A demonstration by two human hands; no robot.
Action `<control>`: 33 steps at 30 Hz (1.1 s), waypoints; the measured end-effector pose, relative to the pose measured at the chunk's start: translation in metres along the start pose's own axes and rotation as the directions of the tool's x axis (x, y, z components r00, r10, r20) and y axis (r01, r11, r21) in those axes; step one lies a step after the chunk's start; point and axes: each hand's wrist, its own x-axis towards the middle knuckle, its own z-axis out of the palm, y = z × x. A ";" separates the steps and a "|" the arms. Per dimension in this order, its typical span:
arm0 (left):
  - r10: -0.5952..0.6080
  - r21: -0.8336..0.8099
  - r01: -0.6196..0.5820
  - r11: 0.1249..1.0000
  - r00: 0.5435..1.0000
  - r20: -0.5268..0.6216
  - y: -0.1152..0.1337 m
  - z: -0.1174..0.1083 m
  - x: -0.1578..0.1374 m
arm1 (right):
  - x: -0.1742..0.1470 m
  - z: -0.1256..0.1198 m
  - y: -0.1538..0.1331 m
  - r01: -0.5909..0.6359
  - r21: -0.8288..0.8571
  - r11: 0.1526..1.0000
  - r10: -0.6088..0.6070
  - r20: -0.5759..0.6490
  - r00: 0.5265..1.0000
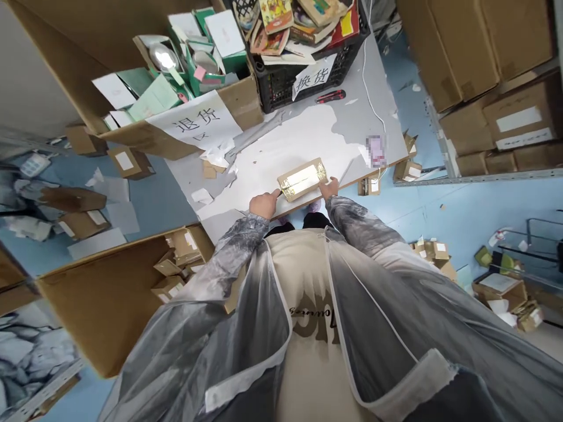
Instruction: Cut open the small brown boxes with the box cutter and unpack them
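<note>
A small cardboard box [286,176] lies on the table near its front edge, with a bright, shiny label or tape strip along its top. My left hand [263,206] is closed at the box's left end. A thin dark tip shows between its fingers and the box, but the rest of what it grips is hidden. At the opposite end, my right hand [329,188] has its fingers closed on the box's near right corner.
On the white-topped table [272,140] lie a red-and-black utility knife [331,97], paper scraps [219,153] and a phone-like blurred object [376,151] with a cable. Behind stand a black crate [281,82] of books and a large carton [240,99] of green-and-white boxes. An open carton [101,299] is at left.
</note>
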 end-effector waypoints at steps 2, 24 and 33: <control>0.000 -0.035 0.000 0.999 1.000 -0.021 0.000 0.007 -0.001 | 0.009 -0.007 -0.016 0.088 -0.137 0.987 -0.087 0.014 0.996; -0.115 -0.528 0.052 0.848 0.990 -0.087 -0.006 0.079 -0.002 | 0.060 -0.026 -0.054 0.690 -0.180 0.701 -0.505 0.557 0.659; -0.166 -0.596 -0.002 0.803 0.960 -0.227 -0.028 0.091 -0.031 | 0.066 -0.020 -0.043 0.622 -0.176 0.763 -0.484 0.483 0.730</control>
